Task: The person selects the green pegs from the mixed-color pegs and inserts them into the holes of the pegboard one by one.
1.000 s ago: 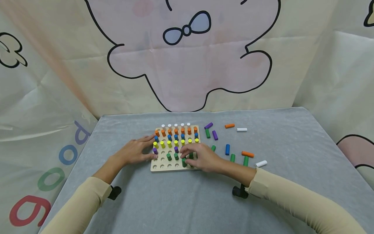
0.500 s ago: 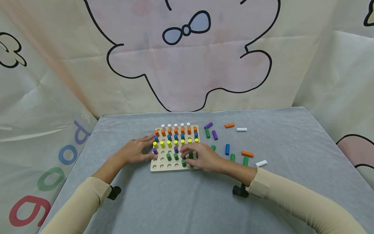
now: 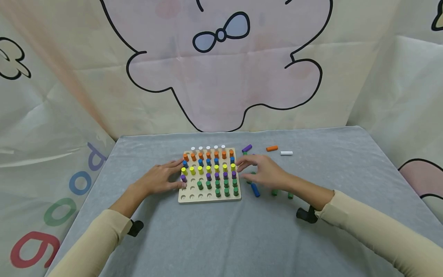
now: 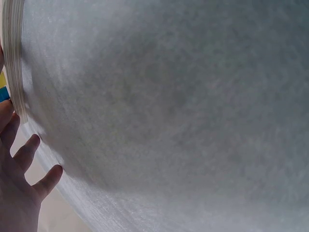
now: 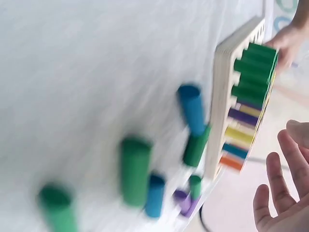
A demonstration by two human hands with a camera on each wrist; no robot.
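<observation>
Wooden pegboard of upright coloured pegs on a grey-covered counter.
Left grip, fingers spread, rests on its left edge; right grip, fingers loosely parted, holding nothing, is beside its right edge near loose pegs.

One board bears five white pegs, seven orange pegs, five blue pegs, seven yellow pegs, five purple pegs and eight green pegs. Loose on the bench show four green, two blue, two purple, one orange, one white. Two hands.
</observation>
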